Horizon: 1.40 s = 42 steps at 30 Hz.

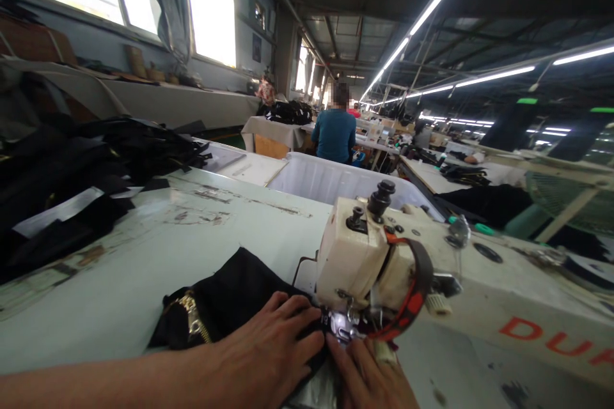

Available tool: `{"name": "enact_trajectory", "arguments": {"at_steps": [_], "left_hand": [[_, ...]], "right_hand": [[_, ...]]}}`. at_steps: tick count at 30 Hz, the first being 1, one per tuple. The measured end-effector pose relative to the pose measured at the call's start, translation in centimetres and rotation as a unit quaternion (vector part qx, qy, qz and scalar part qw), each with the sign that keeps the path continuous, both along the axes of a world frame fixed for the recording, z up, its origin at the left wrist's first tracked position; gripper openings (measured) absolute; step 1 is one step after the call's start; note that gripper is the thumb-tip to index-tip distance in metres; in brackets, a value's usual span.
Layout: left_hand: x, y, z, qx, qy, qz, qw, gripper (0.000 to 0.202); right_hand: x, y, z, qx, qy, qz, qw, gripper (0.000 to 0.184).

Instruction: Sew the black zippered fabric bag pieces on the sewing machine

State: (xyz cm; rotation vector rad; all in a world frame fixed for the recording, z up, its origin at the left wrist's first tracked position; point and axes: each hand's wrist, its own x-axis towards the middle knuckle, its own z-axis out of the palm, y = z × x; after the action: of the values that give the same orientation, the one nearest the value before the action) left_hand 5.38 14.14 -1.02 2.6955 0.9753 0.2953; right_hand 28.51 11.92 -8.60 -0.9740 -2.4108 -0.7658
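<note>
A black fabric piece [240,294] with a gold metal zipper [194,319] lies on the sewing table, its right end at the presser foot [343,327] of a cream sewing machine [352,249]. My left hand [278,348] rests palm down on the cloth, fingers spread and pressing it just left of the foot. Close in front of the foot is my right hand [371,374], its fingers stretched forward and the tips at the cloth's near edge. Whether they pinch any cloth is hidden. A small lamp lights the needle area. A red-and-dark strap [417,287] curves over the machine head.
Black garment pieces [96,160] are heaped on the left of the table. Behind the machine stands a white plastic bin [316,179]. A person in a blue-green shirt [334,134] sits farther back. At right is a green fan [566,198].
</note>
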Motion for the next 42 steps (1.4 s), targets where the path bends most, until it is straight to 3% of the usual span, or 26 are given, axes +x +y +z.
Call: {"name": "enact_trajectory", "arguments": {"at_steps": [6, 11, 16, 19, 21, 23, 26, 31, 35, 42], "left_hand": [[-0.6, 0.1, -0.6, 0.012, -0.033, -0.007, 0.999, 0.024], [-0.9, -0.9, -0.7, 0.172, -0.050, -0.034, 0.983, 0.030], [-0.8, -2.0, -1.6, 0.277, -0.081, -0.018, 0.957, 0.039], [-1.2, -1.8, -1.6, 0.306, -0.047, -0.083, 0.947, 0.020], [-1.5, -1.2, -1.4, 0.316, -0.010, -0.135, 0.939, 0.018], [-1.8, -0.4, -1.1, 0.323, 0.017, -0.121, 0.939, 0.020], [-1.9, 0.3, -1.1, 0.296, 0.061, -0.025, 0.953, 0.015], [-1.4, -0.5, -1.0, 0.233, 0.010, -0.093, 0.968, 0.019], [-1.2, -0.9, -0.1, 0.081, -0.013, -0.052, 0.995, 0.018], [-0.6, -0.1, -0.9, 0.009, -0.073, -0.023, 0.997, 0.011]], "right_hand": [[0.2, -0.2, 0.4, -0.076, 0.071, -0.018, 0.994, 0.025], [-0.6, -1.0, 2.4, -0.121, 0.134, 0.026, 0.983, 0.019], [-1.5, -1.5, 4.0, -0.136, 0.019, 0.077, 0.988, 0.026], [-2.2, -1.5, 4.1, -0.129, -0.044, 0.067, 0.988, 0.035], [-2.6, -1.3, 3.9, -0.105, -0.071, 0.082, 0.989, 0.031], [-2.7, -1.2, 3.7, -0.075, -0.099, 0.112, 0.986, 0.027], [-2.4, -1.3, 3.4, -0.050, -0.116, 0.139, 0.982, 0.027], [-1.4, -1.7, 3.6, -0.076, -0.105, 0.129, 0.983, 0.027], [-0.5, -1.9, 3.9, -0.108, -0.039, 0.108, 0.987, 0.016], [-0.7, -1.4, 3.3, -0.126, 0.048, 0.085, 0.987, 0.012]]}}
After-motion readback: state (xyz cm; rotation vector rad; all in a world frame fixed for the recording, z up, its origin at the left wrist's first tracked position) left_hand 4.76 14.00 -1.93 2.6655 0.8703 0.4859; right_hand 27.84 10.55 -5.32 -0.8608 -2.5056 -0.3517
